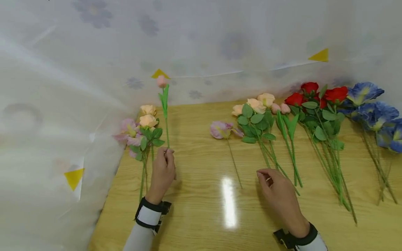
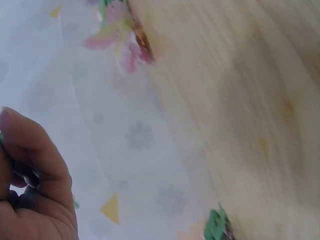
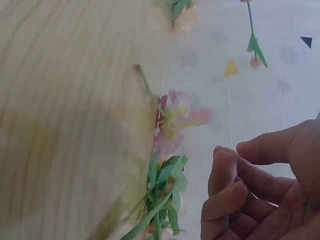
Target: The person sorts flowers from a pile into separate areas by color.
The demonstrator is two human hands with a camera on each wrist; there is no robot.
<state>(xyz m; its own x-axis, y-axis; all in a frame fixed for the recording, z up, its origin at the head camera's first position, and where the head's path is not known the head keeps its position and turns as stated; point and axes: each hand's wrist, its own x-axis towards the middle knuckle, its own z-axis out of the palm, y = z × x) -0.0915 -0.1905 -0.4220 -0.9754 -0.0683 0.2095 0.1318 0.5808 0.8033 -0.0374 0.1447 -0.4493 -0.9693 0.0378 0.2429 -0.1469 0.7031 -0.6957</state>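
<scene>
My left hand (image 1: 163,165) pinches the lower stem of a pink tulip (image 1: 162,81), which stands roughly upright above the wood table. Just left of that hand lie two peach roses (image 1: 148,121) and pale purple flowers (image 1: 128,126). The left wrist view shows the hand's curled fingers (image 2: 42,150) at its edge. My right hand (image 1: 277,193) hovers over the table with loosely bent fingers and holds nothing. It is nearest the stems of the peach roses (image 1: 257,106); a single pale purple flower (image 1: 221,130) lies to its upper left. Two more pink tulips (image 1: 285,108) lie beyond it.
Red roses (image 1: 336,94) with long stems lie further right, and several blue flowers (image 1: 377,115) are at the far right. The wood table (image 1: 201,153) ends against a whitish patterned sheet (image 1: 201,42) at the back and left. Yellow triangles (image 1: 74,178) mark the sheet.
</scene>
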